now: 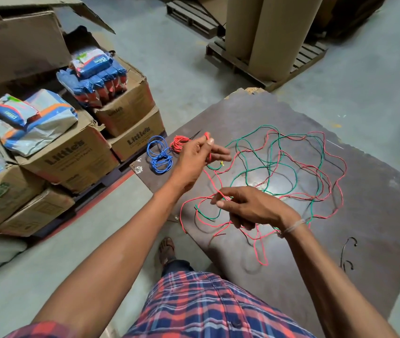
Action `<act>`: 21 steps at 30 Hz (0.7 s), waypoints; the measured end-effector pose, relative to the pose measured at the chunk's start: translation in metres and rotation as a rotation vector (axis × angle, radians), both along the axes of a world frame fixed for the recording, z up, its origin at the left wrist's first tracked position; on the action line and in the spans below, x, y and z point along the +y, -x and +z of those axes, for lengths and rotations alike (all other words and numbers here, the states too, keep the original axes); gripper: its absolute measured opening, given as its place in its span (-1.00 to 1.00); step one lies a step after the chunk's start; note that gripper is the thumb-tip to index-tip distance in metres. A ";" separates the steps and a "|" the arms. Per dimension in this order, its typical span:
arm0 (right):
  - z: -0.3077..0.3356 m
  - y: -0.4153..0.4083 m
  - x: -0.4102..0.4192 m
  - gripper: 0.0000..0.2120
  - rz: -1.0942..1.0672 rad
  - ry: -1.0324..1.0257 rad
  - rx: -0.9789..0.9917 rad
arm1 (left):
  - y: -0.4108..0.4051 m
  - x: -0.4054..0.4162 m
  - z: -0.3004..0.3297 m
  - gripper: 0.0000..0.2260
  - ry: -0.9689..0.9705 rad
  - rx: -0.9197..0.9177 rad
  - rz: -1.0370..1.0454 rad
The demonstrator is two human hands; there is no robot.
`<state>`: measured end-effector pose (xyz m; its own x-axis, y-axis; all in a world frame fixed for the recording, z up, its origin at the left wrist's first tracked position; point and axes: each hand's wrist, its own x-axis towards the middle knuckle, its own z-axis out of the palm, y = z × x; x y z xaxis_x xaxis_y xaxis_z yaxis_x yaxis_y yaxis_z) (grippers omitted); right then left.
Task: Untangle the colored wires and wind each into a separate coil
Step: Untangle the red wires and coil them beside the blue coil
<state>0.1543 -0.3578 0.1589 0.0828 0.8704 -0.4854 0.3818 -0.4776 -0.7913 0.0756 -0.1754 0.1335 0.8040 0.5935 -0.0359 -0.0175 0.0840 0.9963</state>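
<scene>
Left hand (195, 154) raised at 11 o'clock, its grip pinched on the red wire (335, 172), a few turns seemingly started round the fingers. Right hand (247, 207) nearer the body, grip pinched on the same strand, which runs between them roughly 11-to-5. Rest of the red lies loose, snarled with the green wire (279, 164) toward 2 o'clock on the dark bench (376, 215). Blue coil (160, 154) and red coil (179, 143) are done, at 10 o'clock.
</scene>
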 end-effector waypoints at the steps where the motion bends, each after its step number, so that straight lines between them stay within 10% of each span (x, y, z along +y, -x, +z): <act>1: 0.005 -0.003 -0.002 -0.83 0.023 -0.009 -0.030 | 0.003 0.001 -0.003 -0.71 -0.140 0.060 -0.031; 8: 0.033 -0.037 -0.008 -0.81 -0.258 -0.293 0.137 | 0.016 -0.005 -0.012 -0.72 -0.455 0.247 -0.303; 14: 0.024 -0.064 -0.002 -0.81 -0.585 -0.578 0.544 | 0.022 -0.020 -0.004 -0.69 0.021 0.153 -0.289; 21: -0.020 -0.074 0.018 -0.79 -0.742 -0.491 0.193 | 0.033 -0.030 0.006 -0.62 0.340 -0.006 -0.442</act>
<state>0.2280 -0.3397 0.1391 0.6598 0.7386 -0.1379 -0.0494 -0.1405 -0.9888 0.0426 -0.2055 0.1392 0.9747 0.1551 -0.1608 0.0866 0.4014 0.9118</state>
